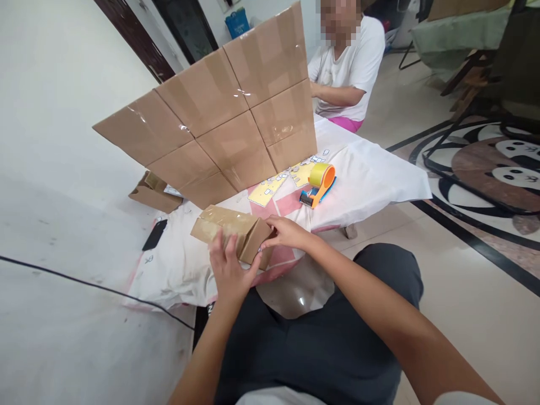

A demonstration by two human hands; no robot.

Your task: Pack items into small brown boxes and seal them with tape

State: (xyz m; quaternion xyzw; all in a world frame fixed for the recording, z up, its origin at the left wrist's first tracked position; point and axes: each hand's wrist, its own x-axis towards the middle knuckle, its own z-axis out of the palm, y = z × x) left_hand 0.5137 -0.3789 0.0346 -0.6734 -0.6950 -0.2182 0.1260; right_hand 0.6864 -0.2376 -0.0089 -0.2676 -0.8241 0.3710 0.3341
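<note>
A small cardboard box [225,218] with clear tape over its top lies on the cloth-covered table before me. My left hand [230,267] grips its near side, fingers bent over the top edge and thumb toward the right end. At that right end, my right hand [289,232] holds the box's end flap [255,239] between thumb and fingers. The flap stands partly away from the box, leaving a dark gap. Beyond my right hand stands an orange and blue tape dispenser [323,183] with a yellowish roll.
A tall taped stack of cardboard boxes [236,112] rises behind the small box. Left are an open box [154,194] and a black phone-like object [154,235]. Yellow printed sheets [266,190] lie on the tablecloth [363,169]. Another person [350,67] sits across the table.
</note>
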